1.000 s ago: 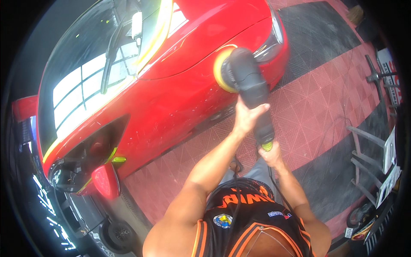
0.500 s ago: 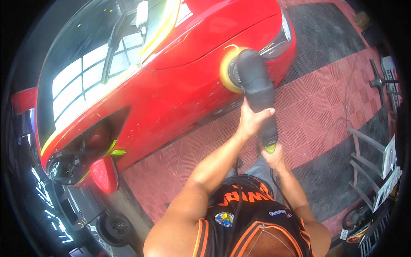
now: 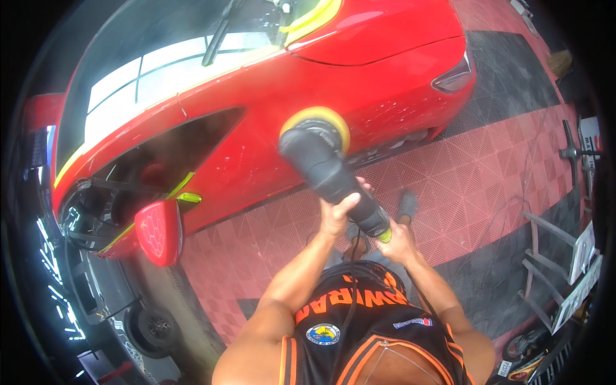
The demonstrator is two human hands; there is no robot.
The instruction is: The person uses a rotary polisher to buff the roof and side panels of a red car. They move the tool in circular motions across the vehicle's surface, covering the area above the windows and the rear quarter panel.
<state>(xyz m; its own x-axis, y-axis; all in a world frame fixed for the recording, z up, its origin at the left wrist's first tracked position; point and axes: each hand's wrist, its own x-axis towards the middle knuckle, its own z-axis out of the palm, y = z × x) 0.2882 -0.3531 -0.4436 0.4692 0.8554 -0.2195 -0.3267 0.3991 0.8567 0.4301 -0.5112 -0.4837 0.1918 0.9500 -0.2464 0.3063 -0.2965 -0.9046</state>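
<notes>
I hold a black car polisher point(image 3: 330, 172) in both hands, tilted with its head to the far left. Its yellow foam pad point(image 3: 345, 132) is at the side panel of the red car point(image 3: 398, 77); the head hides most of the pad, so full contact is hard to judge. My left hand point(image 3: 337, 215) is wrapped round the middle of the polisher's body. My right hand point(image 3: 400, 242) grips the rear end, beside its yellow-green tip. Pale spatter specks dot the panel right of the pad. A black cord runs from the polisher down along my shirt.
The red side mirror point(image 3: 158, 232) juts out at the left, with yellow-green tape point(image 3: 188, 197) near it. Tape also edges the windshield point(image 3: 186, 61). Red and black floor tiles point(image 3: 475, 186) spread to the right, where a metal rack point(image 3: 564, 276) stands. Another vehicle's wheel point(image 3: 154, 327) shows lower left.
Both hands have moved the polisher left along the car, away from the headlight. Its head has swung to point farther left. The view has shifted, and a shoe now shows below.
</notes>
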